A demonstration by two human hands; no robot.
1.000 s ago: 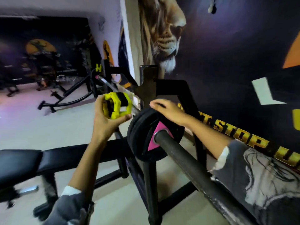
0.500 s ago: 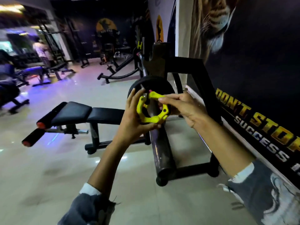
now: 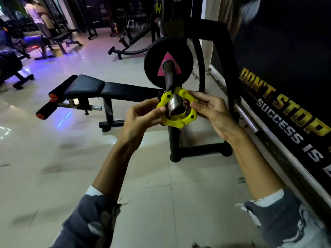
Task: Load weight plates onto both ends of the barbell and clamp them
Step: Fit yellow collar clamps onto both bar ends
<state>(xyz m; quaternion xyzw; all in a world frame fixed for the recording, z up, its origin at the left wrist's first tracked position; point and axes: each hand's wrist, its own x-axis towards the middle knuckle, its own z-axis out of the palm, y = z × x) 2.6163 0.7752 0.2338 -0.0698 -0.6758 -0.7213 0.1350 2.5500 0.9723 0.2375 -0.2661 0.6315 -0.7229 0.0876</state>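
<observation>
- The left grip grasped the yellow barbell collar, thumb and fingertips pinching its left edge.
- The right grip grasped the same collar from the other side, fingers curled onto its right rim.
- Between the two grips, the collar's ring sat around the very tip of the barbell sleeve, and the sleeve's end face showed inside the ring.
- The collar's hinged lever stuck up at the top left, just above the left grip's fingertips; whether it was latched could not be told.
- Beyond both grips, farther up the sleeve, a black weight plate with a pink triangle sat on the bar, apart from the collar with bare sleeve between them.
- Behind the plate and above the right grip, the black rack frame held the bar up.
- Left of the left grip, a black padded bench stretched away, its foam rollers at the far end.
- Right of the right grip, a dark wall banner read "DON'T STOP".
- Under both grips lay a pale tiled floor.
- Far off, up and left of the left grip, people stood among other gym machines, blurred.
- Torn grey sleeves covered both forearms below the grips.
</observation>
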